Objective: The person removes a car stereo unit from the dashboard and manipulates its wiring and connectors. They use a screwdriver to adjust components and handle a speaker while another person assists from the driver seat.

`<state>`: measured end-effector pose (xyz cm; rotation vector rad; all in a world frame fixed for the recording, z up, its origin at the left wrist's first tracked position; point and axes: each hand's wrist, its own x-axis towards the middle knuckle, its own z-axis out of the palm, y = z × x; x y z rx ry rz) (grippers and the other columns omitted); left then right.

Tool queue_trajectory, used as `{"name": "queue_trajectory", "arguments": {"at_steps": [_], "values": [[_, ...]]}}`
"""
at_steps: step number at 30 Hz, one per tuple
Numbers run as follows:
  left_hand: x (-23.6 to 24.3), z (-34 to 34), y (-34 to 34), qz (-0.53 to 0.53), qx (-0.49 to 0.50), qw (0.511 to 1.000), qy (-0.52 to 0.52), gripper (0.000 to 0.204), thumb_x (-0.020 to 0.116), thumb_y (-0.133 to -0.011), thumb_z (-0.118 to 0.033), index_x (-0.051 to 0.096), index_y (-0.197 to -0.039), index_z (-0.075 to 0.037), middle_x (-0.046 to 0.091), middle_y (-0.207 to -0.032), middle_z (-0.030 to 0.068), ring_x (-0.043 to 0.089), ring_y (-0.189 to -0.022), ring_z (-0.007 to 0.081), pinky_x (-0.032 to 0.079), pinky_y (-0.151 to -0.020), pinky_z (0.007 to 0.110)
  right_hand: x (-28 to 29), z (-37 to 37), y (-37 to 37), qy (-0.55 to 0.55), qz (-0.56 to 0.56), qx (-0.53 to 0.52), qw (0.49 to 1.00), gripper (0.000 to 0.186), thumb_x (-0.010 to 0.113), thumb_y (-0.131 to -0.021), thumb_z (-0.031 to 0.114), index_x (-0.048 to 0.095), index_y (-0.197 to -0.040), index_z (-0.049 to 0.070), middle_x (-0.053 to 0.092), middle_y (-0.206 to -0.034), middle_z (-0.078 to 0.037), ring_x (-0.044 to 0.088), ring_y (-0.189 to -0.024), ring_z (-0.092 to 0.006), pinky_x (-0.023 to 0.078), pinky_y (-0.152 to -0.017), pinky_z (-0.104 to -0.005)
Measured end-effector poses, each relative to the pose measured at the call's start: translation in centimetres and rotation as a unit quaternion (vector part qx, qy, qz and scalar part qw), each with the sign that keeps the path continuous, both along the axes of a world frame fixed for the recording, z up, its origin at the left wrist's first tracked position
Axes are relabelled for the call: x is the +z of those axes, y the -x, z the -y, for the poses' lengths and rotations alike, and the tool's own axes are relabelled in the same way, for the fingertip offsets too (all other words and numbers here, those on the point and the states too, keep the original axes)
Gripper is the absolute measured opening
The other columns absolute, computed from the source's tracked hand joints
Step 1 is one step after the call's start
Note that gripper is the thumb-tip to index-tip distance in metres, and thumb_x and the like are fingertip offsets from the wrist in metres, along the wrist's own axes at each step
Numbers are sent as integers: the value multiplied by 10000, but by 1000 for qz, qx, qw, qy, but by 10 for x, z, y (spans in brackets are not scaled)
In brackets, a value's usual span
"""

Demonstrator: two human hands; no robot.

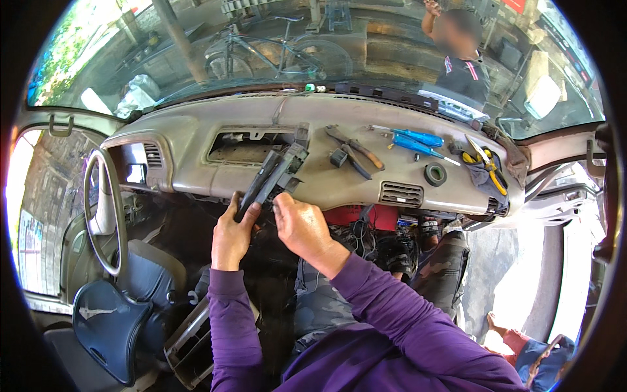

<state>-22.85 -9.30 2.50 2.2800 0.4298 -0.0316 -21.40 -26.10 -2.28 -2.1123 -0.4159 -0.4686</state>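
My left hand is closed around the lower end of a long dark grey plastic car part, thumb on its near face. The part is tilted, its upper end in front of the dashboard opening. Beside its lower right edge my right hand is curled closed with the back of the hand up. What its fingers pinch is hidden. On the dashboard, right of the part, lie pliers with worn handles and a small black block.
Farther right on the dashboard are blue screwdrivers, a black tape roll and yellow-handled pliers on a dark cloth. A steering wheel stands at left. Beyond the windshield are a person and a bicycle. Wires hang below the dashboard.
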Motion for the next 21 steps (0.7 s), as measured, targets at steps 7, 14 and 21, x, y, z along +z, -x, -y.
{"name": "queue_trajectory", "arguments": {"at_steps": [7,14,21], "values": [[1,-2,0,13,-12,1000,-6,895,715,-962,-620,498,-1572,-1,756,-775,126,754,-775,182,562,-782,343,-8,17,11,-127,4,13,992,177,676,-1010,32,656,-1186,23,759,-924,-163,743,-745,-303,575,-660,-399],[-16,-10,0,19,1,999,51,952,732,-942,-659,485,-1582,1,751,-802,110,714,-715,144,560,-754,322,1,95,11,-47,10,-171,984,401,752,-923,52,644,-1309,61,672,-1011,-116,661,-856,-216,551,-781,-332],[-2,1,1,3,6,999,47,908,732,-951,-627,492,-1589,-27,759,-807,102,735,-748,148,560,-786,320,45,107,-57,245,-64,-216,943,487,853,-862,381,729,-1170,26,701,-1137,-208,730,-992,-425,596,-829,-519]]}}
